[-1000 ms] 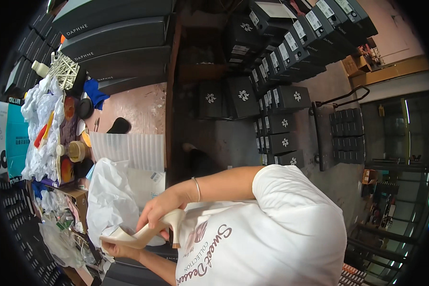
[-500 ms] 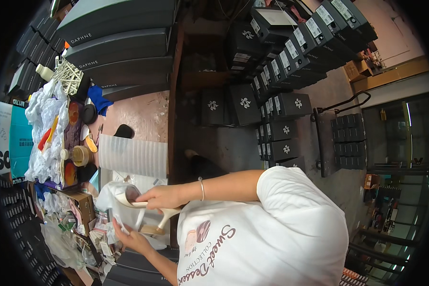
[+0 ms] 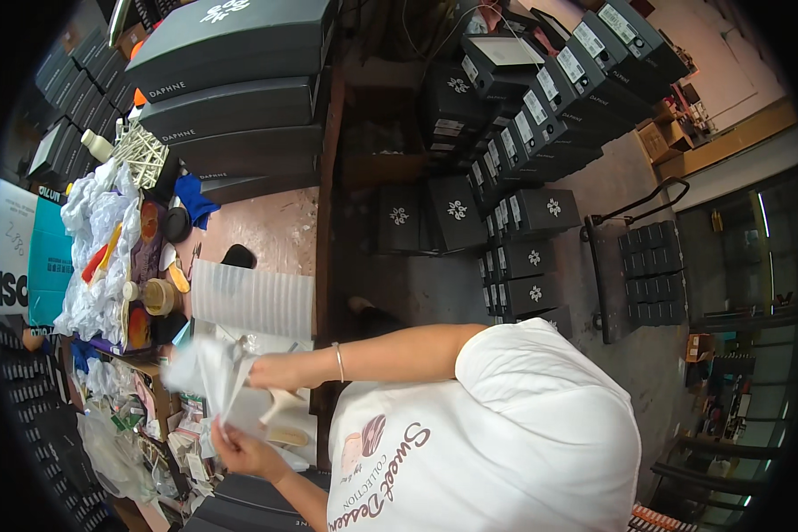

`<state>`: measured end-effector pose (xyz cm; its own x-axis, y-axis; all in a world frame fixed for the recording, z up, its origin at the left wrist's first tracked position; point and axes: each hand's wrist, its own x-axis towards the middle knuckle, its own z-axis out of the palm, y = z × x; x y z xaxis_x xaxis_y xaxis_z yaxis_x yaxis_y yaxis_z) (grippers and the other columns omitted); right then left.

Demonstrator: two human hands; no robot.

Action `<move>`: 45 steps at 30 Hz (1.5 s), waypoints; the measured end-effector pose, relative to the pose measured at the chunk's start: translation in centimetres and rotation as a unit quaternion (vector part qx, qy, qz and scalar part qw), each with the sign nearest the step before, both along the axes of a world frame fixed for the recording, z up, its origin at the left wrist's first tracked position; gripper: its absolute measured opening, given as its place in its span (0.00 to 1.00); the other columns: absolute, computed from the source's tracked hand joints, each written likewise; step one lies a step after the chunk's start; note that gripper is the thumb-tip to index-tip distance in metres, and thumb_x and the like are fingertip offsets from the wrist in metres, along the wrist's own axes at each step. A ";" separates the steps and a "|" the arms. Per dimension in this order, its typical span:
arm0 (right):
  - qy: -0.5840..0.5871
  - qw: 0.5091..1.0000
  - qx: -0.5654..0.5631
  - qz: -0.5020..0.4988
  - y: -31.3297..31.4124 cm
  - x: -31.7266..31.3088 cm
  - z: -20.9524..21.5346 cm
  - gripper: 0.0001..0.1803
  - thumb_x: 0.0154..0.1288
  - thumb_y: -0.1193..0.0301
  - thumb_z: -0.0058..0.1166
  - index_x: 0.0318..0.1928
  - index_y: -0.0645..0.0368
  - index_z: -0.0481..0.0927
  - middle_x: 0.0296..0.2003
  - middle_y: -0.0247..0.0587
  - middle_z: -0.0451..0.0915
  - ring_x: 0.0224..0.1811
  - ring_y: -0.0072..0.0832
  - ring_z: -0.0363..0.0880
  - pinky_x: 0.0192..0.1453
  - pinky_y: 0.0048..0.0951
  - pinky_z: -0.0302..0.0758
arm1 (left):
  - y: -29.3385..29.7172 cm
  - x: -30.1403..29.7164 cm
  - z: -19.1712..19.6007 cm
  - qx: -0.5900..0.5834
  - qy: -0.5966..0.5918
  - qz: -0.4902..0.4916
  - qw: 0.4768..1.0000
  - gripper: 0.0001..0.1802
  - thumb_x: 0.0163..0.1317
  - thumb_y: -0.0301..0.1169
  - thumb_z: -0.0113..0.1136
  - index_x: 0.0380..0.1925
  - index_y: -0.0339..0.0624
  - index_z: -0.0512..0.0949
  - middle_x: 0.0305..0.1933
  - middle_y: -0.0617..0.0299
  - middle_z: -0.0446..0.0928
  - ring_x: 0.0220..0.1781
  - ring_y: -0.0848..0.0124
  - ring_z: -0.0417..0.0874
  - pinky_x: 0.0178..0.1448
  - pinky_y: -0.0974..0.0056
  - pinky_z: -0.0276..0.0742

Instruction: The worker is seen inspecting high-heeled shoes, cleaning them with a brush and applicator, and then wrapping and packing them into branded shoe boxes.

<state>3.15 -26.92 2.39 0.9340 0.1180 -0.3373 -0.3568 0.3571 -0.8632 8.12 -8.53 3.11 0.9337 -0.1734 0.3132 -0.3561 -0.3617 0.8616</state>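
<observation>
My right hand (image 3: pixel 279 371) is closed on a pale cream high-heeled shoe (image 3: pixel 282 405), its heel sticking out below the wrist. Thin white wrapping paper (image 3: pixel 202 368) covers the toe end and is smeared by motion. Lower down, the fingers of my left hand (image 3: pixel 242 449) pinch the edge of this paper. A second light shoe (image 3: pixel 287 436), only partly visible, lies beside my left hand, close to my shirt.
A ribbed white foam sheet (image 3: pixel 253 293) lies on the pinkish worktable (image 3: pixel 270 208). Dark shoeboxes (image 3: pixel 239 106) are stacked at its far end. Crumpled paper (image 3: pixel 97 239) and a glue jar (image 3: pixel 158 297) stand at left. More boxes (image 3: pixel 541 217) and a cart (image 3: pixel 607 293) occupy the floor at right.
The paper has been drawn further over the shoe, hiding its front. My right hand has shifted slightly left, with the shoe still in it. The left hand keeps its hold on the paper.
</observation>
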 end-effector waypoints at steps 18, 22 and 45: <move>0.052 0.912 0.407 0.015 -1.2 -3.8 0.7 0.25 0.63 0.62 0.43 0.60 0.50 0.64 0.42 0.38 0.76 0.32 0.26 0.79 0.27 0.27 0.75 | -2.4 1.5 2.9 -0.018 0.096 -0.121 0.988 0.12 0.67 0.31 0.53 0.43 0.32 0.76 0.39 0.59 0.75 0.41 0.71 0.75 0.48 0.68 0.72; 0.033 0.895 0.444 0.014 -1.0 -3.6 0.9 0.25 0.62 0.63 0.42 0.61 0.49 0.64 0.43 0.39 0.76 0.31 0.26 0.78 0.28 0.27 0.74 | -2.8 1.6 3.4 -0.053 0.134 -0.131 0.981 0.12 0.67 0.31 0.54 0.42 0.32 0.77 0.38 0.60 0.75 0.40 0.73 0.75 0.46 0.69 0.71; 0.049 0.838 0.541 -0.055 -2.1 -5.2 0.5 0.31 0.59 0.65 0.48 0.64 0.52 0.60 0.46 0.43 0.70 0.38 0.37 0.69 0.30 0.28 0.71 | -5.1 3.4 3.1 -0.083 0.167 -0.128 0.974 0.08 0.63 0.28 0.57 0.37 0.33 0.80 0.35 0.61 0.78 0.36 0.75 0.78 0.39 0.72 0.73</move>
<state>-2.06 -29.07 2.87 0.9333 0.3191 -0.1649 -0.3205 0.9471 0.0192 11.56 -13.58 6.23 0.9211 -0.3870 0.0433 -0.1069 -0.1443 0.9838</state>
